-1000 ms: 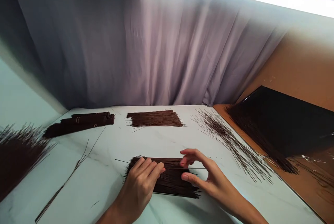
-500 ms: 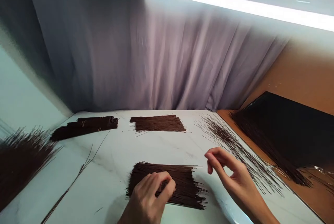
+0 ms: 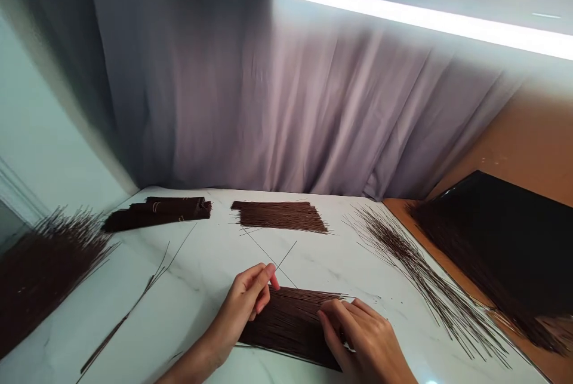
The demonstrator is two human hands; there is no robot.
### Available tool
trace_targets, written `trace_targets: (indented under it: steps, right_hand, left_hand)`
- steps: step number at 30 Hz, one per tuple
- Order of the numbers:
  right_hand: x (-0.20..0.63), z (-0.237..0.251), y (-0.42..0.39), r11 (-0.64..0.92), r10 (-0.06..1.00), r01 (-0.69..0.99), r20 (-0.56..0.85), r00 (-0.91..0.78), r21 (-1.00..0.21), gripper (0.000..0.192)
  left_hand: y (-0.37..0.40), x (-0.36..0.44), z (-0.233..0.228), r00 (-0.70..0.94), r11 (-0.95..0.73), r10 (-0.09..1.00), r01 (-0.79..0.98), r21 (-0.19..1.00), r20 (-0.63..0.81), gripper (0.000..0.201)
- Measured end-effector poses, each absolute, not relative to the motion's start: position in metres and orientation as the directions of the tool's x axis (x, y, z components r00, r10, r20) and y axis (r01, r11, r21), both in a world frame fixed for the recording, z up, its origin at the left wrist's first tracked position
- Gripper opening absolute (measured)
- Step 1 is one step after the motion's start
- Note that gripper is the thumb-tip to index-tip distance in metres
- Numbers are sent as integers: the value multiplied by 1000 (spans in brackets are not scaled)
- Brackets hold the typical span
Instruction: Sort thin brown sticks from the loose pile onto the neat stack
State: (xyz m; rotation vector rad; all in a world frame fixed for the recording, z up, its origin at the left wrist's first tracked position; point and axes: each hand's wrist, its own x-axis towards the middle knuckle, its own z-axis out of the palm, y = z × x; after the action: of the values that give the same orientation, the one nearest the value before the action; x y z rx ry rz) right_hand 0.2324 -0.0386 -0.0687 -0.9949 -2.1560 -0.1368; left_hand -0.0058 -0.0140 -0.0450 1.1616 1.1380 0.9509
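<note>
- While the left hand [image 3: 244, 306] pinches a thin stick or two [image 3: 286, 255] between fingertips, lifted off the near pile [image 3: 290, 324], the right hand [image 3: 362, 336] lies flat on that pile, fingers loosely curled, gripping nothing as far as I can tell.
- Farther back: one tidy flat batch [image 3: 280, 215] plus rolled bundles [image 3: 156, 214], so some looks done.
- Lots left though: loose fans right [image 3: 416, 270] and left [image 3: 45, 264], strays [image 3: 134, 306] on the marble table [image 3: 201, 264].

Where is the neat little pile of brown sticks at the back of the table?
In the head view, the flat stick pile lies at the table's far middle, near the curtain, between the bundled sticks on its left and the loose spread sticks on its right.
</note>
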Motion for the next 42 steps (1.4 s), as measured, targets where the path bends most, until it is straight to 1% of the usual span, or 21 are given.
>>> trace_targets:
  steps: [5,9,12,17,21,26,31,34,37,42]
  right_hand:
    - [227,-78,-40,683,603,710,680,-417,-170,20]
    - [226,-76,-39,688,599,716,647,-472,-116,20]
    - [225,-72,-39,691,582,719,648,-492,-75,23]
    - [225,-71,-39,685,564,727,662,-494,-41,25]
    - [226,-70,-40,675,585,737,634,-506,-36,24]
    - [226,-67,-41,688,616,722,590,-522,-79,21]
    - [224,-63,-44,712,646,683,535,-544,-165,16]
    - [222,-65,-45,714,666,662,513,-542,-228,13]
    - [221,-69,-46,728,657,637,523,-543,-253,16]
    - [220,-75,-47,724,666,632,519,-536,-276,18]
  left_hand:
    - [-10,-8,-60,167,90,981,58,994,-99,44]
    - [-13,-9,-53,242,67,967,68,995,-81,42]
    - [-17,-8,-44,286,53,956,62,997,-69,41]
    - [-15,-7,-45,270,45,961,51,998,-57,43]
    - [-14,-7,-48,252,32,967,48,998,-44,41]
    - [-17,-4,-47,215,2,976,58,998,-14,39]
    - [-18,-2,-48,188,43,981,20,999,-46,38]
    - [-19,-1,-50,189,17,982,30,999,-22,38]
    - [-22,0,-48,180,-16,984,74,997,2,39]
    - [-26,3,-42,173,15,984,116,993,-35,42]
